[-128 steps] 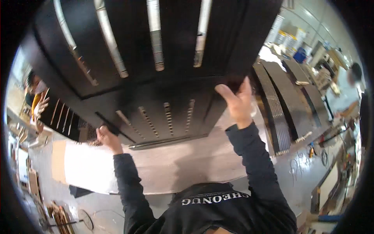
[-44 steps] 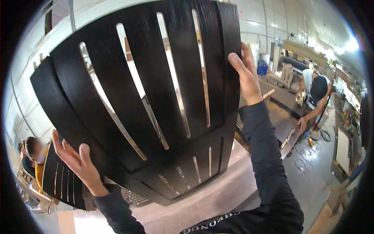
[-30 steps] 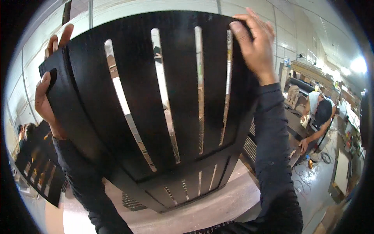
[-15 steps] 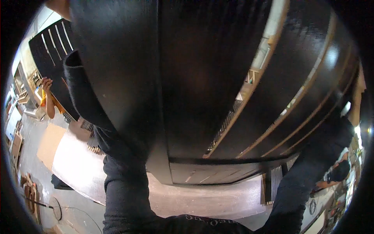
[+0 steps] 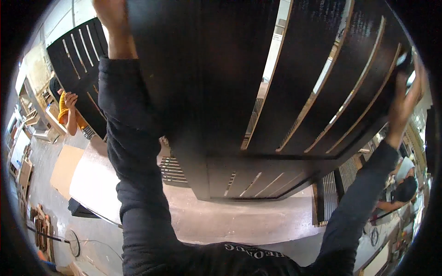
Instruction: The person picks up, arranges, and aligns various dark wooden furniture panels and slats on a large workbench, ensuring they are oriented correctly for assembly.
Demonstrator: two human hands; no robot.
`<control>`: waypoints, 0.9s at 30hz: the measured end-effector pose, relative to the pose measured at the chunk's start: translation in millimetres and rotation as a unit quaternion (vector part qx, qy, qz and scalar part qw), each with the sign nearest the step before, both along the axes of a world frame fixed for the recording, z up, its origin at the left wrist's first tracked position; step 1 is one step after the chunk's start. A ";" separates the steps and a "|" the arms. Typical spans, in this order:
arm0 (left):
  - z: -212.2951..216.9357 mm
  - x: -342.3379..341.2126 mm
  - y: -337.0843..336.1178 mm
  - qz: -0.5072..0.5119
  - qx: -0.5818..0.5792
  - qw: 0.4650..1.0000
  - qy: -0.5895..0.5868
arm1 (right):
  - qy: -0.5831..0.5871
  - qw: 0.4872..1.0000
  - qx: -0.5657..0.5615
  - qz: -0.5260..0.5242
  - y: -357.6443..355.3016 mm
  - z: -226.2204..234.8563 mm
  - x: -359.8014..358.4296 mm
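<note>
A large black panel (image 5: 221,83) with long narrow slots stands raised in front of me and fills most of the view. My left hand (image 5: 113,23) is up at its left edge; the picture's rim cuts off part of the fingers. At the panel's right edge, my right hand (image 5: 407,99) grips the side, slightly blurred, with my forearm raised. The panel's lower section, with shorter slots, hangs above a pale work table (image 5: 221,221). Its top lies outside the view.
To the left, a person in yellow (image 5: 69,110) holds another black slotted panel (image 5: 80,60). A further person (image 5: 405,186) bends down at the right. Stacked slatted pieces (image 5: 329,195) stand by the table's right end. A cardboard sheet (image 5: 66,170) lies left of the table; wood scraps (image 5: 41,230) lie lower left.
The panel has risen and shifted a little left in view, showing more of the table. Both my arms have reached higher, and my hands now show more. The left person's head has come into view.
</note>
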State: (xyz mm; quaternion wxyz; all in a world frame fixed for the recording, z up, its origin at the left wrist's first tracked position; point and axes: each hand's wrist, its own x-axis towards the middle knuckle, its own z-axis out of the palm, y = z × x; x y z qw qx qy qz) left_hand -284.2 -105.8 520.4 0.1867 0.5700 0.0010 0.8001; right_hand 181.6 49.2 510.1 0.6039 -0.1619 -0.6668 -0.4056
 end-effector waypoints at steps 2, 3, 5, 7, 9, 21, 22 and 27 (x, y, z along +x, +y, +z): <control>-39.5 4.4 -20.2 -0.004 -0.027 0.999 0.025 | 0.089 0.989 -0.083 0.085 -5.7 -74.6 -13.6; -76.5 8.3 -15.8 -0.024 -0.056 0.998 0.034 | 0.101 0.967 -0.207 0.109 -6.6 -114.1 -2.3; -145.5 27.8 -35.1 -0.006 -0.133 0.988 0.072 | 0.167 0.837 -0.443 0.273 -7.4 -185.3 12.3; -219.3 38.3 -54.3 0.116 -0.314 0.942 0.011 | 0.185 0.763 -0.517 0.342 -18.5 -215.8 -1.9; -341.8 -23.4 -76.2 0.422 -0.415 0.790 0.162 | 0.204 0.759 -0.494 0.371 -27.8 -224.6 -23.2; -491.7 53.8 -152.8 0.537 -0.597 0.430 0.413 | 0.229 0.755 -0.507 0.346 -38.6 -251.6 34.4; -489.1 56.2 -155.1 0.544 -0.585 0.432 0.418 | 0.237 0.744 -0.519 0.348 -31.8 -255.6 48.5; -508.7 47.9 -158.5 0.579 -0.493 0.430 0.487 | 0.294 0.747 -0.501 0.322 -17.8 -251.7 74.3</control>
